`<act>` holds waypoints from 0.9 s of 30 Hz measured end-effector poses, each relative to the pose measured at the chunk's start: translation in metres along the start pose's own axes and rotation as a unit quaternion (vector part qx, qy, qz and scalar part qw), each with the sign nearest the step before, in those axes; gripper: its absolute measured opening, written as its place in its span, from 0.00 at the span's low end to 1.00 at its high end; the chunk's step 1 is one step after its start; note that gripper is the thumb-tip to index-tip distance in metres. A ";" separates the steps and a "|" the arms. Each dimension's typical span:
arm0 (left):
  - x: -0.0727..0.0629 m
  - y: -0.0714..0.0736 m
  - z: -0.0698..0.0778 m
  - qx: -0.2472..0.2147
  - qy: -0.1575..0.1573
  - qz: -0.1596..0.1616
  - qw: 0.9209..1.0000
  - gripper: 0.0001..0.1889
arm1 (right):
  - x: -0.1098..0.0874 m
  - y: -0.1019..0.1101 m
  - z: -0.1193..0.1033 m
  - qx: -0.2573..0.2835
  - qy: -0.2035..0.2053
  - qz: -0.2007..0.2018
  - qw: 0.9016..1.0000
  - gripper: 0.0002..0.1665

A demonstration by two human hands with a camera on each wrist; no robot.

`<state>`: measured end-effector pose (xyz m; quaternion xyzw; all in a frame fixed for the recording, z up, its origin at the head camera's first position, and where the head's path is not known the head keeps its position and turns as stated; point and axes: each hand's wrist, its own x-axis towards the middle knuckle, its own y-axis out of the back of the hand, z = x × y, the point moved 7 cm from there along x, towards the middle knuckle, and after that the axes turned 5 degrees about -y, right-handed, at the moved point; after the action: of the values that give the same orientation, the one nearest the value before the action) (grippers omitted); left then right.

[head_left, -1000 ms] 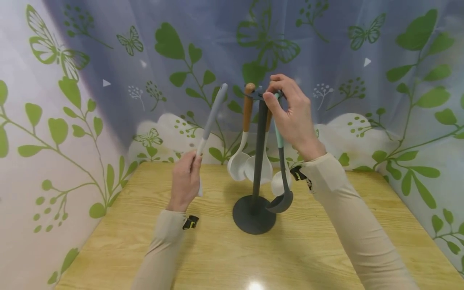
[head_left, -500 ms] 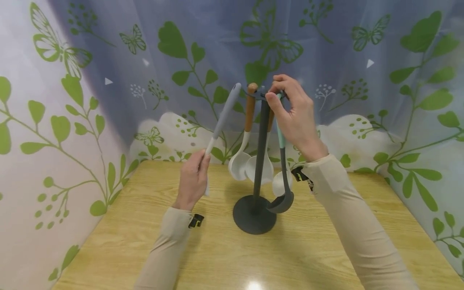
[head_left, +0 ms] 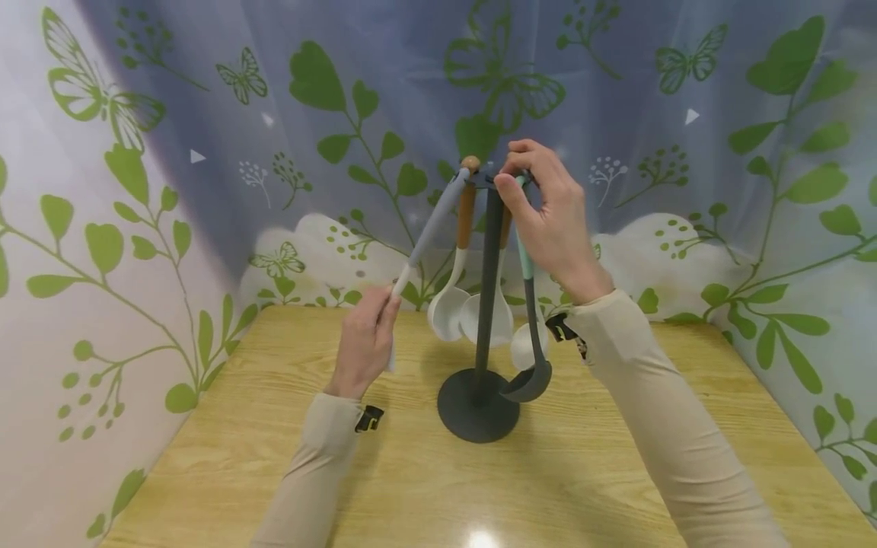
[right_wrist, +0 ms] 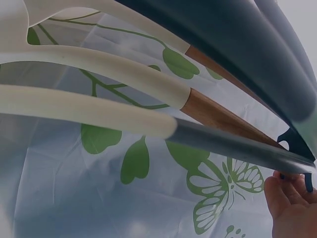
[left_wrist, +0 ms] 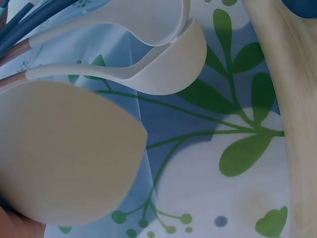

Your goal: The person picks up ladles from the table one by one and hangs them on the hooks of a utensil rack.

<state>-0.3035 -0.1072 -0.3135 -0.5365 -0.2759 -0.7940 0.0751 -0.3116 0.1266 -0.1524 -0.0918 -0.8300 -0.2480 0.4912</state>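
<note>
My left hand (head_left: 361,342) grips a spatula (head_left: 438,221) by its white neck, below the grey handle. Its broad white head (left_wrist: 74,153) shows large in the left wrist view. The handle's end reaches the top of the dark utensil rack (head_left: 489,281), beside a brown-handled white ladle (head_left: 448,312). Whether its hole is on a hook, I cannot tell. At the rack's top my right hand (head_left: 551,217) holds on with thumb and curled fingers, partly hiding the hooks. A dark ladle (head_left: 534,380) with a mint handle hangs below that hand.
Another brown-handled white utensil (head_left: 496,320) and a smaller white one (head_left: 527,346) hang behind the rack's post. The round dark base (head_left: 477,415) stands on a wooden table (head_left: 397,472). A leaf-patterned curtain (head_left: 384,91) closes off the back.
My left hand has moved right, bringing the tip of the spatula's handle from well left of the rack to its top. The right hand has stayed in place.
</note>
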 end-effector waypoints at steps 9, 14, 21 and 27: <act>-0.002 -0.007 0.003 -0.011 -0.014 -0.016 1.000 0.04 | 0.000 0.000 0.000 0.000 0.001 -0.001 1.000 0.42; 0.000 -0.014 0.001 -0.015 -0.008 -0.031 0.999 0.04 | 0.000 0.000 0.000 0.000 0.004 -0.001 1.000 0.42; 0.001 -0.021 -0.003 -0.033 -0.001 -0.032 0.999 0.05 | -0.001 -0.001 -0.001 -0.005 0.002 -0.004 1.000 0.41; 0.001 -0.028 -0.012 -0.041 0.017 -0.033 0.998 0.05 | -0.001 -0.001 -0.003 -0.006 -0.001 -0.001 1.000 0.42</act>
<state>-0.3254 -0.0902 -0.3256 -0.5160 -0.2591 -0.8158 0.0318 -0.3092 0.1249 -0.1528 -0.0939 -0.8288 -0.2539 0.4897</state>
